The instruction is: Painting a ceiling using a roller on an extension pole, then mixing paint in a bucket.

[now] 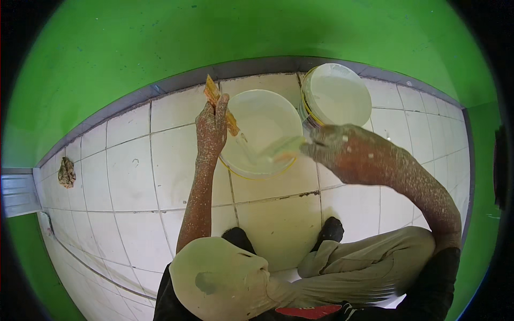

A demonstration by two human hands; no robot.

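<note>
My left hand [212, 127] is closed around a flat orange-yellow tool [212, 92]. Its upper end sticks up past my fingers, and its lower part slants over a round white bucket [261, 91]. From the right, my right hand [336, 152] grips a pale green flat tool [287, 146], blurred by motion, which reaches over the same bucket. The two tools come close together or touch above the bucket; I cannot tell which. Whitish material shows inside the bucket. White specks cover both my hands and forearms.
A second white bucket [340, 96] with a yellow edge stands at the back right, near the green wall [257, 32]. A crumpled, stained rag [67, 172] lies on the white tiled floor [128, 184] at the left. My bent legs and dark-covered feet are close below.
</note>
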